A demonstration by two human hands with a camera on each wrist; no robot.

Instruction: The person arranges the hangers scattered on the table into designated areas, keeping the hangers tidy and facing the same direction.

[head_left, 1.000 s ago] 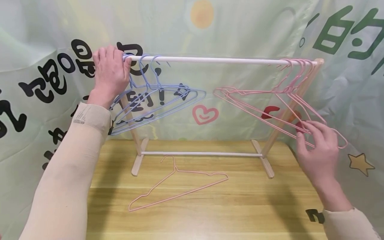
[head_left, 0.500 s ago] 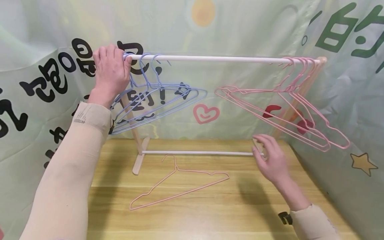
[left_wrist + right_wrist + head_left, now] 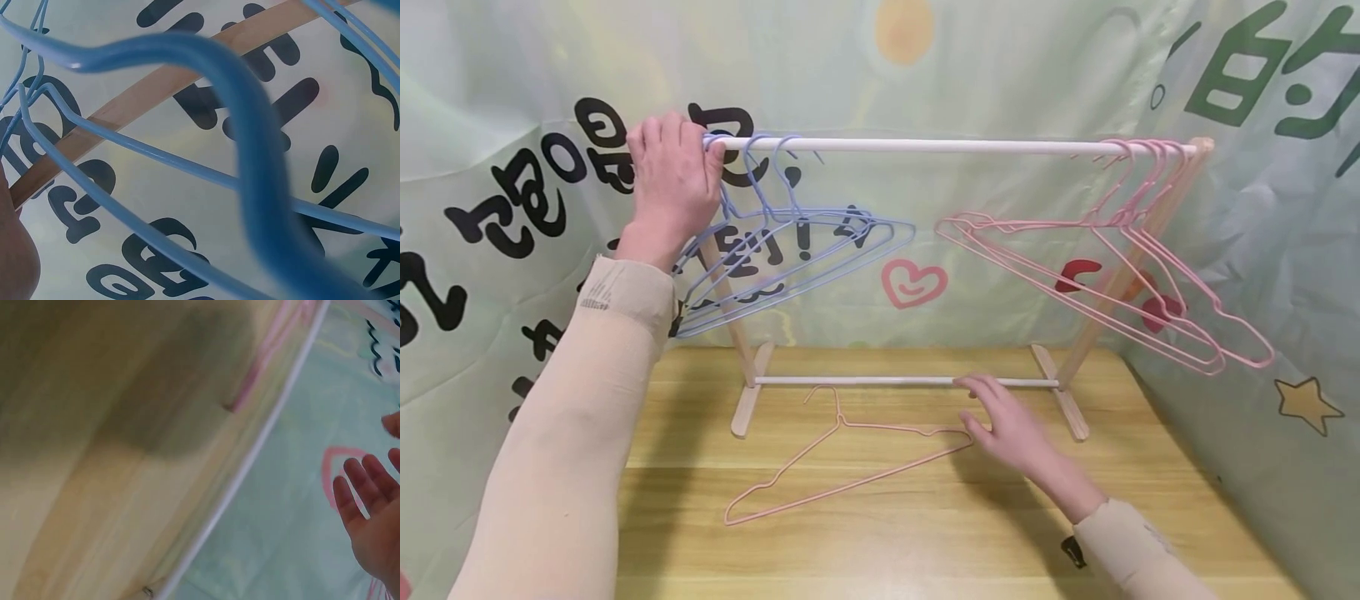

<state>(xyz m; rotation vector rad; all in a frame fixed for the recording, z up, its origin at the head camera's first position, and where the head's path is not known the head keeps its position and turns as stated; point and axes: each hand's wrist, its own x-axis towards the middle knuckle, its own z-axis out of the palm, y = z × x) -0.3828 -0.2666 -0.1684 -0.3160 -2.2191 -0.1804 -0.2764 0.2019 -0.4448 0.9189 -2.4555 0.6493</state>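
Note:
A small clothes rack with a white top rod (image 3: 940,147) stands on the table. At its left end my left hand (image 3: 673,175) grips the top, fingers over the rod end and thumb along it, beside several blue hangers (image 3: 765,215). Blue hanger wires (image 3: 156,156) fill the left wrist view. Several pink hangers (image 3: 1120,223) hang at the rod's right end. One pink hanger (image 3: 840,419) lies flat on the table before the rack. My right hand (image 3: 1011,429), fingers spread and holding nothing, hovers by that hanger's right tip; its fingers (image 3: 369,481) show in the right wrist view.
The rack's lower white bar (image 3: 857,381) runs between its wooden feet (image 3: 1067,408) just behind the loose hanger. A printed cloth (image 3: 1000,75) rises behind and at both sides of the wooden table (image 3: 880,550).
My right hand has let go of the hanging pink hangers and moved left and down towards the loose one. The left hand stays on the rack.

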